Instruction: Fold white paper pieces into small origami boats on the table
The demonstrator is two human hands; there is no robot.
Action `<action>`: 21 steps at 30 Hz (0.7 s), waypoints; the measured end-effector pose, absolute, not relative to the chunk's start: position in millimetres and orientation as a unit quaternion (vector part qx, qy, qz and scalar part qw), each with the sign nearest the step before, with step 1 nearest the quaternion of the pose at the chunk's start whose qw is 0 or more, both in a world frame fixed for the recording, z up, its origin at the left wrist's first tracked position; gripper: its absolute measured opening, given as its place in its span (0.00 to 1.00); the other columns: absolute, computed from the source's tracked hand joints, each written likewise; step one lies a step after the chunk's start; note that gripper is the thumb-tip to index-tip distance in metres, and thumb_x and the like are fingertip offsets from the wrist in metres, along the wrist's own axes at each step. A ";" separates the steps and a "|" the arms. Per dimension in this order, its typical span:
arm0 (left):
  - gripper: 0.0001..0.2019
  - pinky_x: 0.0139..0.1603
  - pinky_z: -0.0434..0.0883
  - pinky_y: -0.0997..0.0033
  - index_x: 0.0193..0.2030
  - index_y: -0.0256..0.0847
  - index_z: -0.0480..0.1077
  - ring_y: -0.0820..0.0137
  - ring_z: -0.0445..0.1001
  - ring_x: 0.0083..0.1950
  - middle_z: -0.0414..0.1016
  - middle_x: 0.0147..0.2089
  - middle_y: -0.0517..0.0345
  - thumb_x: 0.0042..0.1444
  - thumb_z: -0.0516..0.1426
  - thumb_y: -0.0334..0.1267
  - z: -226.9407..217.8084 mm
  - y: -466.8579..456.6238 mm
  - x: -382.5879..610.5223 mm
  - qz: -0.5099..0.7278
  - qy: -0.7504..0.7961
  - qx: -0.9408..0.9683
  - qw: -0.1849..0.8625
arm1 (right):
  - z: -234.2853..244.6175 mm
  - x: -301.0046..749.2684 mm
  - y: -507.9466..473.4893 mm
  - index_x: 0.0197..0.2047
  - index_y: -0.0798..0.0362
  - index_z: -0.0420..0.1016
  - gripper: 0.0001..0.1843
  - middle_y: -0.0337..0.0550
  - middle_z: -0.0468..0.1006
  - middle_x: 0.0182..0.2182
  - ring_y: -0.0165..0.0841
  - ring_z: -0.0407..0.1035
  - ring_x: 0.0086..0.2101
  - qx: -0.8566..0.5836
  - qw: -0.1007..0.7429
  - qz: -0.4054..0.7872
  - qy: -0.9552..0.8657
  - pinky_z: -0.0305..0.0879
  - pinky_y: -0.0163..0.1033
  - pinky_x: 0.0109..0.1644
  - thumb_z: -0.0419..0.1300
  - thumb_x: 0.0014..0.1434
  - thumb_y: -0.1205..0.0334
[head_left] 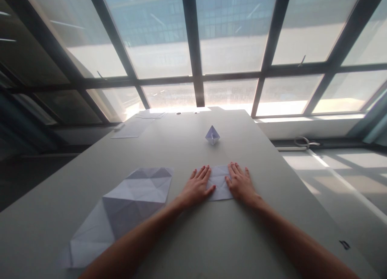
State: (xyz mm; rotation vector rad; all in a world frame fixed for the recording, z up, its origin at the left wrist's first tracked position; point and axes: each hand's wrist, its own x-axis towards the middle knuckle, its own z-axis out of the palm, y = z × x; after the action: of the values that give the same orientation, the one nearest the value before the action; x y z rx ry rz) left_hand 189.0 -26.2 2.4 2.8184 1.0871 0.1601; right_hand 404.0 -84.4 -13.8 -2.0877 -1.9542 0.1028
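White, crease-lined paper (220,185) with straight edges lies flat beneath left hand (196,187) and right hand (242,186), fingers (206,174) slightly spread.

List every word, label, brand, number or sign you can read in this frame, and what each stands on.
No text can be read.
Small black mark on the white, flat tabletop, near its right edge: too blurred to tell whether it is writing.
Creased white paper piece under the left hand and right hand: no writing visible.
Small pointed white folded-paper shape beyond it: no writing visible.
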 end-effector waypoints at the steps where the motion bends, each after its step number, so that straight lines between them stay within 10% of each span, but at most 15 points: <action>1: 0.38 0.72 0.40 0.54 0.73 0.35 0.45 0.61 0.40 0.75 0.42 0.75 0.46 0.65 0.41 0.60 1.9 -25.7 188.9 0.054 0.365 0.928 0.057 | -14.9 404.8 -83.9 0.70 0.60 0.53 0.32 0.56 0.50 0.69 0.44 0.42 0.68 -0.734 0.145 0.029 -0.663 0.32 0.59 0.68 0.44 0.67 0.55; 12: 0.31 0.71 0.41 0.50 0.72 0.51 0.49 0.58 0.38 0.75 0.42 0.75 0.53 0.66 0.42 0.59 1.5 -26.3 189.7 0.065 0.374 0.923 0.067 | -14.2 415.8 -78.1 0.63 0.59 0.63 0.27 0.57 0.70 0.57 0.45 0.60 0.59 -0.730 0.337 0.046 -0.593 0.50 0.52 0.65 0.51 0.62 0.60; 21: 0.31 0.72 0.40 0.49 0.72 0.49 0.50 0.58 0.38 0.75 0.43 0.75 0.54 0.66 0.45 0.56 1.6 -25.5 190.5 0.073 0.373 0.922 0.070 | 2.4 428.6 -69.5 0.58 0.59 0.67 0.31 0.50 0.79 0.38 0.38 0.73 0.32 -0.622 0.575 0.281 -0.451 0.71 0.44 0.37 0.56 0.57 0.48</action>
State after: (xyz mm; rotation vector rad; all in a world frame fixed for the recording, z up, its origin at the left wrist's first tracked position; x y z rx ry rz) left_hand 190.5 -25.5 1.6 2.7750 1.1216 0.2193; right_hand 428.6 -69.5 2.4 -1.4566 -1.0568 0.6585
